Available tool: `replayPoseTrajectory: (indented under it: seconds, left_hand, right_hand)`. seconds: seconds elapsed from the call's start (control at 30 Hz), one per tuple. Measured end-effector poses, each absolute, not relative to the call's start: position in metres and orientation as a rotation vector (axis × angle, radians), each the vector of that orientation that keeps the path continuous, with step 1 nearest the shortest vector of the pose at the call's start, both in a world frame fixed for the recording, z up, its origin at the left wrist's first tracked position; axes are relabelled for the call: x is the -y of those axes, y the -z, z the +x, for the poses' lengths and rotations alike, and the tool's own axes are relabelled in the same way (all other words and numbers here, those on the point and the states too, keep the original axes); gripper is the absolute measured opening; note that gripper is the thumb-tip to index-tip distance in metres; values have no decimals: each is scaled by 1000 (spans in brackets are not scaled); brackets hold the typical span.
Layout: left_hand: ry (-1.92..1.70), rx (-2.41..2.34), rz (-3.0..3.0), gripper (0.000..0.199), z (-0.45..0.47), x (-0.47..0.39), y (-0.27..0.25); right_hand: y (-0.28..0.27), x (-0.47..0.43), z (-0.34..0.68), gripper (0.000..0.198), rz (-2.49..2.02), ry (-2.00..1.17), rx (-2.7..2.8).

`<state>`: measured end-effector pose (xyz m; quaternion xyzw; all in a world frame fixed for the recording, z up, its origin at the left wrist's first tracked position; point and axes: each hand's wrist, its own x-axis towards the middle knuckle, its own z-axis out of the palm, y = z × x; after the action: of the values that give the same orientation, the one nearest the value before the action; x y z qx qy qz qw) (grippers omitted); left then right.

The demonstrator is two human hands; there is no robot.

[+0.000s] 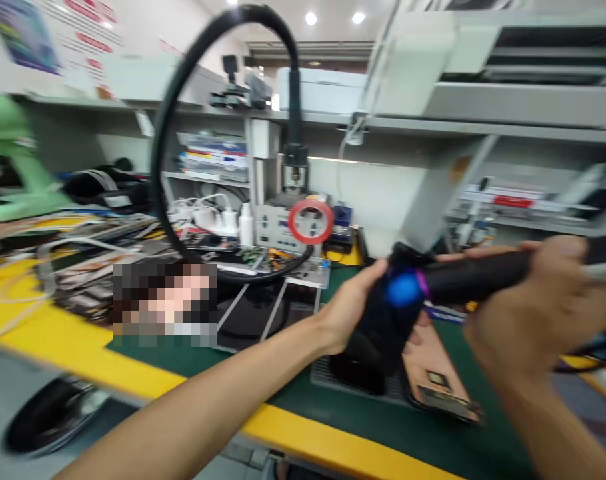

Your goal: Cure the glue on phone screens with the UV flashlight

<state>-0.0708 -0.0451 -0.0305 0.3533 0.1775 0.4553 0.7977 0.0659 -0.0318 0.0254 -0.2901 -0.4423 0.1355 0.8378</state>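
My left hand [350, 307] is closed around a dark, glossy piece [377, 337], probably a phone screen, though blur hides its exact shape. Its thumb lies on top and its fingertips show at the far side. In my right hand [523, 320], blurred by motion, is a black flashlight-like tool [477, 277]. The tool's head, with a purple ring, points left at the dark piece, where a bright blue spot [403, 288] shows. Just below and right of my left hand, a phone screen assembly with a copper-coloured back [443, 373] lies on the green mat [343, 417].
A black flexible hose [157, 147] loops above the bench. A roll of red tape [327, 230] stands before a grey control box [273, 227]. Dark screens [253, 310] lie left of my hands. Cables and phone parts crowd the left side. A yellow edge [313, 437] borders the bench.
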Motion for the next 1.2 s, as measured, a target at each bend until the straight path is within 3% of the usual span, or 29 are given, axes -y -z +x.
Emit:
replayPoseTrajectory:
  seconds: [0.77, 1.2]
  left_hand:
    - [-926, -501, 723, 54, -65, 67, 3]
    - [-1081, -536, 653, 44, -64, 66, 7]
  right_hand:
    - [-29, 33, 78, 35, -655, -371, 927]
    - [-25, 40, 68, 26, -560, -331, 1073]
